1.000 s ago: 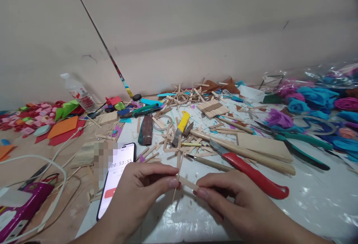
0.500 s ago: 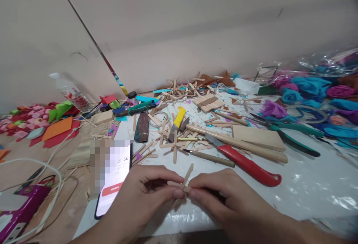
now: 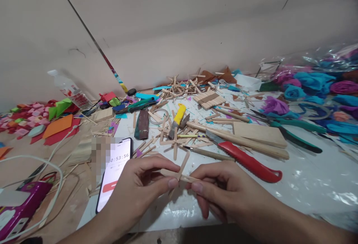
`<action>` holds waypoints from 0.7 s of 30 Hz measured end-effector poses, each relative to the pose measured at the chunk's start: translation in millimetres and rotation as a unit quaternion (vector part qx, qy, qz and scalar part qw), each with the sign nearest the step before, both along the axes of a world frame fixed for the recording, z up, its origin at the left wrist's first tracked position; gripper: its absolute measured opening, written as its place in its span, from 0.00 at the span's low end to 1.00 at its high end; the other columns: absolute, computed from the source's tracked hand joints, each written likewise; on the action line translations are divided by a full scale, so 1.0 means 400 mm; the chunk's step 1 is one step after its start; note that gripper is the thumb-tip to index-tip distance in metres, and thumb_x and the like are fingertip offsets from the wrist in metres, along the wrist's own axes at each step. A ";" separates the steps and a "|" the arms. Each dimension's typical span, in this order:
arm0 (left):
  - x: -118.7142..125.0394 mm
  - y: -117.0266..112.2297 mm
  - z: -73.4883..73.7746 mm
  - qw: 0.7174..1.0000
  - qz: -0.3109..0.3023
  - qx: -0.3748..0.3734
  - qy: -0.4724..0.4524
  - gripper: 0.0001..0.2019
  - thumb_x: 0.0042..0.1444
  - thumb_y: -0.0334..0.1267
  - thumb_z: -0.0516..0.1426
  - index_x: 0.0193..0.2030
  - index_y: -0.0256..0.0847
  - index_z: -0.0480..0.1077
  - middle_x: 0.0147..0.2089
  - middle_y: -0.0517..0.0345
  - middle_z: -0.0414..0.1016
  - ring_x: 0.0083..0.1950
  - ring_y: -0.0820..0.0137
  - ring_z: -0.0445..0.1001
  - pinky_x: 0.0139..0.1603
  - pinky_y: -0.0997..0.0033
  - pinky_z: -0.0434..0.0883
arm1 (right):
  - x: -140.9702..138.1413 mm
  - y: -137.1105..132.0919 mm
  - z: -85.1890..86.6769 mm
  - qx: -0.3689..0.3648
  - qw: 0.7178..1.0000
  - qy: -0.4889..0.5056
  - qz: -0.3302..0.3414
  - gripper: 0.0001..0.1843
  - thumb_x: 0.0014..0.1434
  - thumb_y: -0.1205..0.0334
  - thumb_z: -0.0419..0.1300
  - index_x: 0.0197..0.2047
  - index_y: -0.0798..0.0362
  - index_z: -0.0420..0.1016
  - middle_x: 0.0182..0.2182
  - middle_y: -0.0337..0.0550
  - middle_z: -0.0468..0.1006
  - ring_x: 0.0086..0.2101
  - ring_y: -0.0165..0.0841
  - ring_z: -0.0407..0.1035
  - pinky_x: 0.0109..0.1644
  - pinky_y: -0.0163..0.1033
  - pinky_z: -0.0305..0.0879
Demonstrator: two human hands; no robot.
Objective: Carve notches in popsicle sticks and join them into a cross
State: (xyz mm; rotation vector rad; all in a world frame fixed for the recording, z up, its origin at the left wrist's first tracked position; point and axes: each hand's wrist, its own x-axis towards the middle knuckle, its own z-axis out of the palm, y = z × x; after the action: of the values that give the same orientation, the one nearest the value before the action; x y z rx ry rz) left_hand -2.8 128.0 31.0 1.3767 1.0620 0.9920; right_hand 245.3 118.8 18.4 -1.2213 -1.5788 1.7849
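Two small wooden craft sticks crossed in an X (image 3: pixel 184 165) are held just above the white plastic sheet. My left hand (image 3: pixel 147 180) pinches them close to the crossing, thumb in front and fingers behind. The right end of the flatter stick is between the thumb and fingers of my right hand (image 3: pixel 220 186). Beyond my hands lie a wooden-handled craft knife (image 3: pixel 211 153), a red-handled knife (image 3: pixel 248 162), a yellow cutter (image 3: pixel 179 115) and loose sticks (image 3: pixel 145 149).
A phone (image 3: pixel 116 173) showing a timer lies by my left forearm. Further back are a bundle of sticks (image 3: pixel 209 99), a stick pile (image 3: pixel 181 87), green-handled pliers (image 3: pixel 299 135) and a water bottle (image 3: pixel 69 89). Paper flowers (image 3: pixel 313 83) fill the right; a purple power strip (image 3: pixel 28 206) sits left.
The crossed sticks have shifted slightly left and up with my left hand. My right fingers have moved from near the crossing to the stick's right end, its lower fingers loosened downward.
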 end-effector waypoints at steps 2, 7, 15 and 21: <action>0.001 0.000 -0.006 1.000 -0.005 -0.004 -0.022 0.07 0.55 0.38 0.81 0.41 0.53 0.95 0.41 0.54 0.90 0.35 0.69 0.87 0.36 0.79 0.83 | -0.006 -0.001 -0.001 -0.018 1.000 0.013 0.000 0.33 0.67 0.26 0.69 0.43 0.51 0.86 0.27 0.38 0.79 0.22 0.28 0.61 0.26 0.36 0.55; 0.002 -0.003 -0.025 0.998 0.006 -0.031 -0.045 0.08 0.56 0.40 0.82 0.42 0.54 0.95 0.37 0.56 0.88 0.33 0.73 0.83 0.34 0.84 0.77 | -0.015 -0.003 -0.009 -0.023 0.999 0.023 -0.011 0.32 0.67 0.26 0.70 0.38 0.50 0.82 0.24 0.34 0.73 0.22 0.27 0.58 0.25 0.36 0.52; 0.016 -0.005 -0.030 0.996 -0.035 -0.077 -0.042 0.13 0.56 0.51 0.85 0.40 0.49 0.95 0.36 0.51 0.86 0.36 0.69 0.82 0.38 0.78 0.77 | -0.014 -0.008 -0.012 -0.006 1.000 0.004 -0.004 0.24 0.72 0.38 0.68 0.34 0.49 0.80 0.25 0.35 0.74 0.25 0.29 0.62 0.29 0.37 0.54; 0.018 -0.004 -0.044 0.993 -0.052 -0.082 -0.066 0.16 0.56 0.55 0.85 0.42 0.50 0.95 0.43 0.50 0.88 0.42 0.67 0.84 0.44 0.75 0.80 | -0.016 -0.009 -0.002 0.024 1.000 0.000 0.001 0.23 0.72 0.42 0.67 0.30 0.48 0.76 0.25 0.34 0.71 0.27 0.31 0.62 0.31 0.39 0.55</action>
State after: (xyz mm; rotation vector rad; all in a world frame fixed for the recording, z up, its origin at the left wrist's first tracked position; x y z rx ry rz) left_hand 4.5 126.6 13.5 1.2033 0.9428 0.8856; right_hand 238.9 115.2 17.5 -1.1969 -1.6135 1.7377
